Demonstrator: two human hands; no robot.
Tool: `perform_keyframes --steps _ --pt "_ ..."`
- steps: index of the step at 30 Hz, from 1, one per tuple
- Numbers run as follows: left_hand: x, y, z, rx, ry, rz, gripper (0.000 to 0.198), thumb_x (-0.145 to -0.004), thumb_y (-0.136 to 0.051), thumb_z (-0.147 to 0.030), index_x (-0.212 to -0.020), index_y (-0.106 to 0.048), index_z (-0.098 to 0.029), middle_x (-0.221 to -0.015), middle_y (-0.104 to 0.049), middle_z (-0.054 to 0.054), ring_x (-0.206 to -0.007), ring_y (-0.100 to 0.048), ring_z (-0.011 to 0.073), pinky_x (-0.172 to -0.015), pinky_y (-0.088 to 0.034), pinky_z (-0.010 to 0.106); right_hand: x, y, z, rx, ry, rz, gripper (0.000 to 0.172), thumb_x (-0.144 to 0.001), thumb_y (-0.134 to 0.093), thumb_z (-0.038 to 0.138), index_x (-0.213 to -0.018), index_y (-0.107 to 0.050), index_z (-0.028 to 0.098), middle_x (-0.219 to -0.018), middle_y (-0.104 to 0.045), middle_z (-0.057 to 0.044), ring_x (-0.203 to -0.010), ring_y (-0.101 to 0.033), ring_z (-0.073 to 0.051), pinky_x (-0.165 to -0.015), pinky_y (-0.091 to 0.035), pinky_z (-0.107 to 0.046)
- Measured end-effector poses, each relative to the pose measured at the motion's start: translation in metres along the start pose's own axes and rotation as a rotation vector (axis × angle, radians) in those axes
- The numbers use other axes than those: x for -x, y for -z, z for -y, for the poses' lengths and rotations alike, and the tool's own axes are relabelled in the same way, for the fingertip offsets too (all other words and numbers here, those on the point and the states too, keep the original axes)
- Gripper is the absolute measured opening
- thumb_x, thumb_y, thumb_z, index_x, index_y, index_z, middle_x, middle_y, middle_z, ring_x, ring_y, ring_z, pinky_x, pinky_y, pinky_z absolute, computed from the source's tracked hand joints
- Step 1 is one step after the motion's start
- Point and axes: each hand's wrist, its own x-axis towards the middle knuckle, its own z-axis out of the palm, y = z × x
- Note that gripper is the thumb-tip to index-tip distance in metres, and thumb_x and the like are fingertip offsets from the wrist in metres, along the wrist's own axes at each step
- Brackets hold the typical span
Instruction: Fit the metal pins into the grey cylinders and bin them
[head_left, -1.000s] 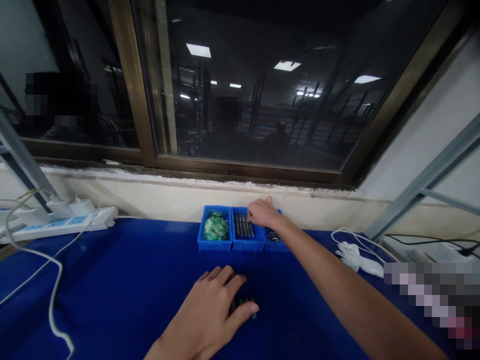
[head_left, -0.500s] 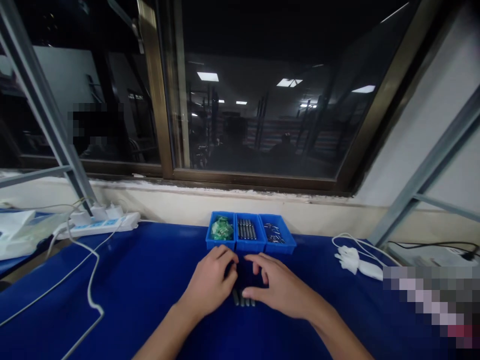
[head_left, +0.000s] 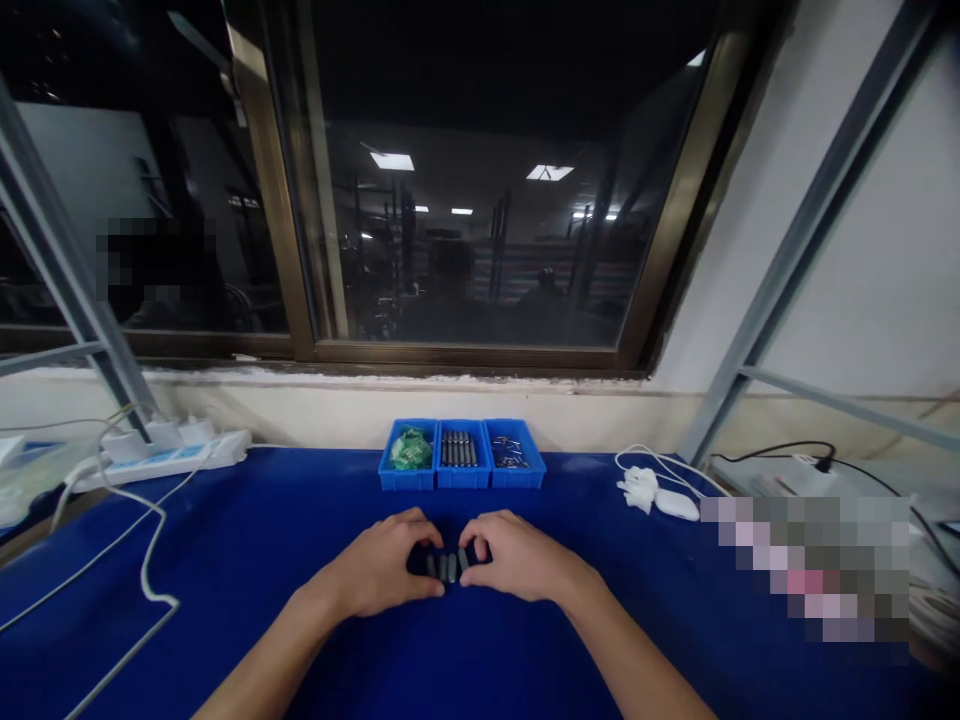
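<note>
Blue tabletop (head_left: 225,570): a row of dark rods (head_left: 448,567) lies on it between both hands. Left hand (head_left: 375,577) and right hand (head_left: 521,560) fingers (head_left: 480,525) curl closed, pinching the row's opposite sides.

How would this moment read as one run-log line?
left hand: touching dark rods | right hand: touching same rods | surface: blue mat | behind: three blue bins

Rods (head_left: 448,566) on the table (head_left: 300,530) between left hand (head_left: 379,572) and right hand (head_left: 519,560), three bins (head_left: 461,470) behind, power strip (head_left: 169,458) far left.
</note>
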Motion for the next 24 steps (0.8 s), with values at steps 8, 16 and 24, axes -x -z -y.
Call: perform_keyframes --steps 8,16,24 --pt "-0.005 -0.009 -0.003 0.035 -0.042 -0.029 0.022 -0.083 -0.072 -0.028 -0.105 -0.076 -0.026 -0.107 -0.070 0.002 -0.090 -0.069 0.0211 -0.076 -0.049 0.033 0.000 0.005 -0.012 0.025 -0.039 -0.058 0.034 -0.080 -0.081 0.040 -0.111 -0.076 0.026 -0.100 -0.073 -0.003 -0.107 -0.063 -0.025 -0.093 -0.047 -0.038" --pt "-0.004 -0.010 -0.007 -0.021 -0.041 -0.026 0.039 -0.082 -0.080 -0.042 -0.118 -0.074 -0.027 -0.115 -0.070 0.003 -0.101 -0.071 0.0283 -0.084 -0.051 0.038 -0.002 0.011 -0.017 0.037 -0.025 -0.006 0.032 -0.081 -0.080 0.035 -0.111 -0.076 0.026 -0.100 -0.071 -0.003 -0.106 -0.061 -0.023 -0.090 -0.047 -0.036" --pt "-0.004 -0.017 -0.010 -0.022 -0.075 -0.048 0.020 -0.090 -0.073 -0.032 -0.110 -0.075 -0.026 -0.113 -0.070 0.003 -0.098 -0.072 0.0263 -0.083 -0.052 0.036 -0.007 0.025 -0.005 -0.027 0.104 -0.188 0.025 -0.085 -0.075 0.034 -0.108 -0.077 0.025 -0.094 -0.072 0.000 -0.086 -0.064 -0.016 -0.080 -0.049 -0.028"
